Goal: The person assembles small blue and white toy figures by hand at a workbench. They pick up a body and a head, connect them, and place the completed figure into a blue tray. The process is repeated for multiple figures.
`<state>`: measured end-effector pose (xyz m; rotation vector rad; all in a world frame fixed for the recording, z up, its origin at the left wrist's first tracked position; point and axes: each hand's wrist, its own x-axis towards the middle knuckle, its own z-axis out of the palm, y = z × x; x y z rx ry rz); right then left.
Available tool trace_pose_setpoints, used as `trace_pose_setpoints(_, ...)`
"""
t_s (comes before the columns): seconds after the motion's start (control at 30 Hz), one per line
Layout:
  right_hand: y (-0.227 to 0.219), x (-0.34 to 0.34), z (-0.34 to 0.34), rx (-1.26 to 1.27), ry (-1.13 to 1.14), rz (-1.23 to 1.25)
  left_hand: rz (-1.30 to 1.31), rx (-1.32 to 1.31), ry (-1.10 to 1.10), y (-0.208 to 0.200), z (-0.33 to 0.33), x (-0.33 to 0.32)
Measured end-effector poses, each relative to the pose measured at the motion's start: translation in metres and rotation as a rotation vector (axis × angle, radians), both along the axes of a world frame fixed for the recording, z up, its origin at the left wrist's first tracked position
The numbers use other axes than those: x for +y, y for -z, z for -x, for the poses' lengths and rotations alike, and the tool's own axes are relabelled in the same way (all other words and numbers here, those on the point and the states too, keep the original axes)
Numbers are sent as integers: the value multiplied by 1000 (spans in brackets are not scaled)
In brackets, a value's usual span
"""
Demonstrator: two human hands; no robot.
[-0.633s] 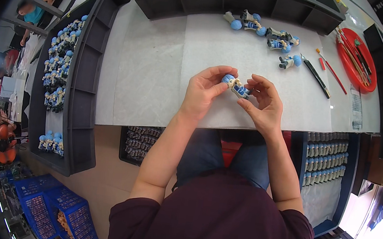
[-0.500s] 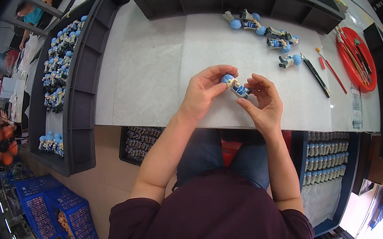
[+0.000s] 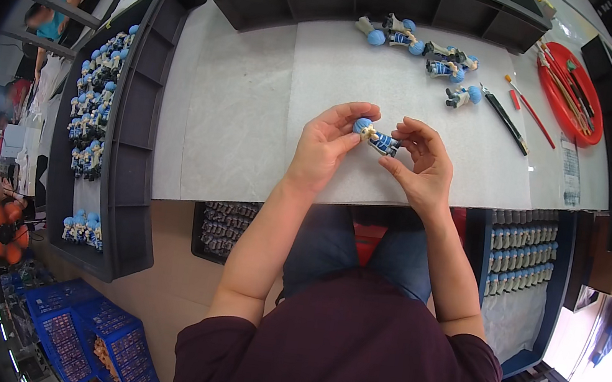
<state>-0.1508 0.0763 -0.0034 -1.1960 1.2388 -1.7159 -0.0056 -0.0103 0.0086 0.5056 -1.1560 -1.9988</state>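
Figurine (image 3: 381,141) between left hand (image 3: 321,145) (head end) and right hand (image 3: 427,167)

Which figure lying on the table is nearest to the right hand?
The lone figure beside the black tool; other figures lie farther, near the grey tray.

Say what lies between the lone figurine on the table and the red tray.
Head view: a slim black tool, a small red piece and a red paintbrush.

Two hands (image 3: 319,146), one held figurine (image 3: 382,141), at least six loose figurines (image 3: 444,71), one red dish (image 3: 595,125), one black tool (image 3: 505,122), one loose paintbrush (image 3: 534,116)
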Motion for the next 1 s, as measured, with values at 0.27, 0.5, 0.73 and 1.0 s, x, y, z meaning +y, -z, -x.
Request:
trace_pose_setpoints(0.27,0,0,0,9,-9,10,34,21,5,3,-1,-1)
trace_pose_setpoints(0.5,1,0,0,-20,-13,-43,48,-34,-8,2,-2,-1)
trace_pose_setpoints(0.73,0,0,-1,-24,-19,-69,52,-32,-13,3,-2,-1)
trace_pose_setpoints(1.0,0,0,-1,-32,-22,-75,46,-27,-18,3,-2,-1)
